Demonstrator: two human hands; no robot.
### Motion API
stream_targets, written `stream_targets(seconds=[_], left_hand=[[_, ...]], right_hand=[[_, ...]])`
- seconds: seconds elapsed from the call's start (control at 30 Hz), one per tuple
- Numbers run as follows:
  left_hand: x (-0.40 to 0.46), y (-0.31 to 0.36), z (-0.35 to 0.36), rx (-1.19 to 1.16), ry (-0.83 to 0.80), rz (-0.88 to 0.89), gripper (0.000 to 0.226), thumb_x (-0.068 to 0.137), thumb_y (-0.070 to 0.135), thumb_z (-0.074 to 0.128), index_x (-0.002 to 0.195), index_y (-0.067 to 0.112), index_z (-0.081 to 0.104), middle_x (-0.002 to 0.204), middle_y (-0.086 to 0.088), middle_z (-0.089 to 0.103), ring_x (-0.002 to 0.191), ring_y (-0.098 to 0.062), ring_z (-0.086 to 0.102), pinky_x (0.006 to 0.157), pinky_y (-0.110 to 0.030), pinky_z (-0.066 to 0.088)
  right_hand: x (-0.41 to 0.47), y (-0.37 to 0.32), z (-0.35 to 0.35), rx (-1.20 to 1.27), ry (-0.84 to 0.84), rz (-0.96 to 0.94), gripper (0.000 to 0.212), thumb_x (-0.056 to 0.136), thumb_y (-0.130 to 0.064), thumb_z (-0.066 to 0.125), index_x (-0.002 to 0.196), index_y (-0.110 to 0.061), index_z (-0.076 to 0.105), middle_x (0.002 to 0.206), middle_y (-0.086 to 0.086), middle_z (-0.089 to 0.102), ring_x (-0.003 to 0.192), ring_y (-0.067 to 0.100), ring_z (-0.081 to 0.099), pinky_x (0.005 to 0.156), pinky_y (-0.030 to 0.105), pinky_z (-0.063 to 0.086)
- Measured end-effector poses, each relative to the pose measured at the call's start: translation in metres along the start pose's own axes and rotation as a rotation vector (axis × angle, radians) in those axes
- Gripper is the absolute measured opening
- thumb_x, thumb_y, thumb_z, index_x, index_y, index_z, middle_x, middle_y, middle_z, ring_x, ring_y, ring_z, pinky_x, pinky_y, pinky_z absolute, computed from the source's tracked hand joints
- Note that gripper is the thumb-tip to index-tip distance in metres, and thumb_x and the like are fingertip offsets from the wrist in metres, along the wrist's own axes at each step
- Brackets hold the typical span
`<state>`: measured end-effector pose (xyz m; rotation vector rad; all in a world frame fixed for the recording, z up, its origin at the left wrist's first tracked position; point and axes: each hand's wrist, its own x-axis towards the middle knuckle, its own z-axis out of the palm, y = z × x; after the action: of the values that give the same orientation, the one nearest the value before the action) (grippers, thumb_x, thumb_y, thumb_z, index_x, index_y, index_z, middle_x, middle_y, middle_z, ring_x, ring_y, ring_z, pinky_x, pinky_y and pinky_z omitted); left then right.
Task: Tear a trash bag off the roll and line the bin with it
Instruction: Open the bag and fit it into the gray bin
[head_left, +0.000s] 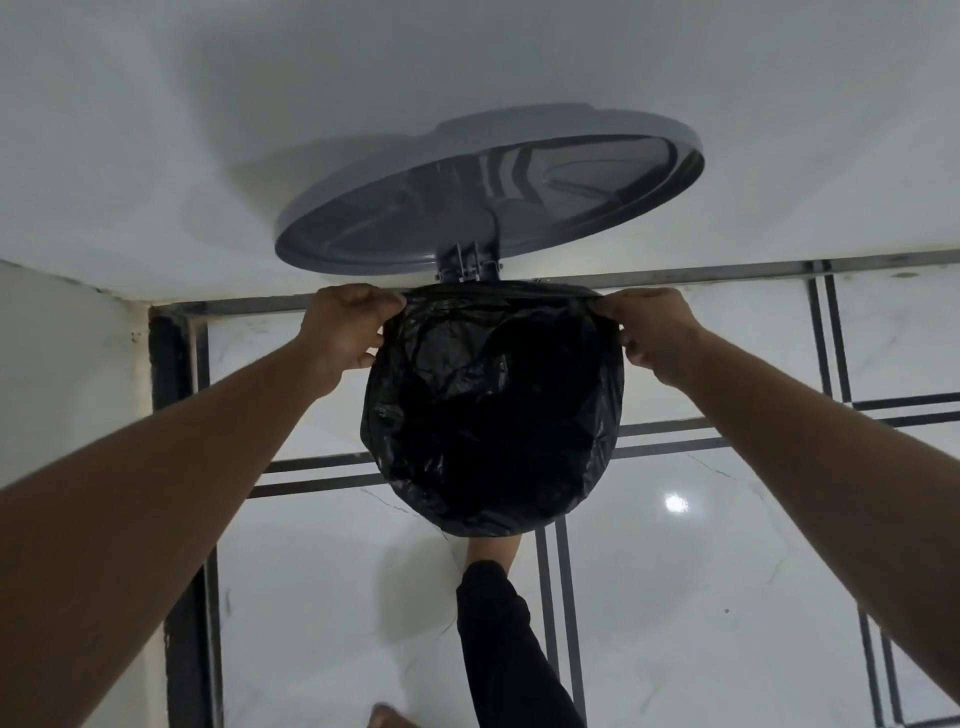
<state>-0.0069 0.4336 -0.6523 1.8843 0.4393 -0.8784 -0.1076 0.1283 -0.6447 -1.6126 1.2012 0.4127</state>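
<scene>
- Head view, looking down at a round pedal bin against a white wall (156, 130).
- Lid (488, 192) is grey, hinged at the back, standing open and tilted up against the wall; its ribbed underside faces the camera.
- Black trash bag (493, 415) sits in the bin, mouth spread over the rim all round. Plastic covers the rim and upper outside wall, so the bin body itself is hidden under it.
- Inside of the bag is crumpled and dark; can't tell how deep it hangs.
- Left hand (345, 330) at the back-left of the rim: grip closed, fingers curled, pinching the bag's edge against the rim.
- Right hand (652, 332) at the back-right of the rim: same, grip closed on the bag's edge, knuckles up.
- Both hands are level with each other, just in front of the lid hinge (467, 265); bag edge is stretched taut between them.
- Both forearms are bare, reaching in from the lower corners.
- Leg in a dark trouser (498, 639) goes forward under the near edge of the bin; the foot is mostly hidden by the bag overhang, so pedal contact can't be confirmed.
- Other bare foot (387, 717) just shows at the bottom edge.
- Floor (701, 597) is glossy white marble-look tile with dark inlay lines and a lamp reflection.
- Bag roll is not visible.
</scene>
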Motion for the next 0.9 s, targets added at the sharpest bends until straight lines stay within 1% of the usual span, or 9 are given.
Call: stream_targets(seconds=[0.1,0.2,0.33,0.47,0.6,0.7,0.77,0.8,0.9], left_hand=[[0.01,0.002,0.001,0.025,0.002,-0.024,0.016,0.091,0.027,0.076,0.1,0.014,0.077,0.084,-0.003,0.065,0.069,-0.017,0.056,0.059,-0.026,0.043],[0.018,-0.001,0.006,0.053,0.015,-0.017,0.004,0.09,0.015,0.076,0.094,0.015,0.077,0.084,-0.007,0.067,0.062,-0.017,0.056,0.057,-0.023,0.048],[0.022,-0.008,0.006,0.225,0.032,0.136,0.012,0.087,0.008,0.072,0.085,0.02,0.075,0.068,-0.014,0.066,0.053,-0.018,0.056,0.061,-0.026,0.049],[0.022,-0.009,0.004,0.48,0.035,0.332,0.032,0.089,-0.001,0.063,0.084,0.028,0.075,0.079,-0.009,0.072,0.061,-0.019,0.059,0.061,-0.023,0.047],[0.032,-0.017,0.006,0.4,0.04,0.26,0.024,0.093,0.004,0.068,0.097,0.023,0.083,0.098,0.003,0.076,0.093,-0.012,0.069,0.09,-0.022,0.05],[0.032,-0.021,-0.003,0.128,-0.149,0.113,0.036,0.09,-0.006,0.064,0.084,0.023,0.085,0.092,-0.007,0.078,0.082,-0.019,0.072,0.087,-0.032,0.056],[0.023,-0.024,-0.014,-0.168,-0.259,0.023,0.028,0.095,0.0,0.059,0.094,0.016,0.082,0.103,-0.014,0.077,0.084,-0.021,0.074,0.085,-0.036,0.057],[0.016,-0.028,-0.018,-0.264,-0.266,-0.011,0.023,0.098,0.01,0.058,0.105,0.015,0.079,0.11,-0.012,0.076,0.091,-0.02,0.074,0.089,-0.037,0.055],[-0.018,-0.059,-0.021,-0.338,-0.13,-0.047,0.031,0.094,0.039,0.065,0.12,0.024,0.076,0.121,0.006,0.076,0.114,-0.016,0.069,0.096,-0.039,0.049]], right_hand=[[0.016,-0.017,0.01,0.005,-0.056,0.042,0.01,0.094,-0.008,0.069,0.087,-0.016,0.07,0.076,0.004,0.062,0.053,0.01,0.054,0.039,0.016,0.044],[0.028,-0.021,0.021,-0.029,-0.079,0.092,0.021,0.095,-0.003,0.06,0.079,-0.018,0.06,0.069,0.002,0.054,0.052,0.009,0.048,0.035,0.014,0.037],[0.029,-0.016,0.022,-0.083,-0.146,0.103,0.027,0.091,-0.001,0.053,0.091,-0.012,0.078,0.072,0.003,0.056,0.052,0.013,0.043,0.038,0.017,0.034],[0.027,-0.015,0.014,0.007,-0.24,0.067,0.013,0.086,0.0,0.058,0.082,0.0,0.07,0.085,0.02,0.062,0.082,0.028,0.053,0.073,0.036,0.046],[0.027,0.002,0.014,-0.083,-0.239,-0.092,0.019,0.084,-0.019,0.068,0.076,-0.002,0.061,0.076,0.012,0.044,0.075,0.024,0.041,0.07,0.039,0.036],[0.028,0.02,0.012,-0.04,-0.201,-0.176,0.032,0.09,-0.027,0.069,0.074,-0.001,0.059,0.071,0.011,0.051,0.067,0.023,0.048,0.066,0.037,0.041],[0.022,0.027,0.007,0.069,-0.195,-0.198,0.019,0.101,-0.028,0.063,0.105,-0.015,0.077,0.094,0.006,0.072,0.085,0.018,0.066,0.08,0.032,0.054],[0.017,0.029,0.003,0.12,-0.2,-0.194,0.02,0.104,-0.026,0.06,0.117,-0.022,0.074,0.105,0.007,0.074,0.095,0.019,0.068,0.087,0.034,0.055],[0.0,0.046,-0.004,0.127,-0.102,-0.2,0.021,0.102,-0.023,0.06,0.114,-0.033,0.074,0.115,-0.001,0.077,0.112,0.02,0.068,0.102,0.04,0.053]])
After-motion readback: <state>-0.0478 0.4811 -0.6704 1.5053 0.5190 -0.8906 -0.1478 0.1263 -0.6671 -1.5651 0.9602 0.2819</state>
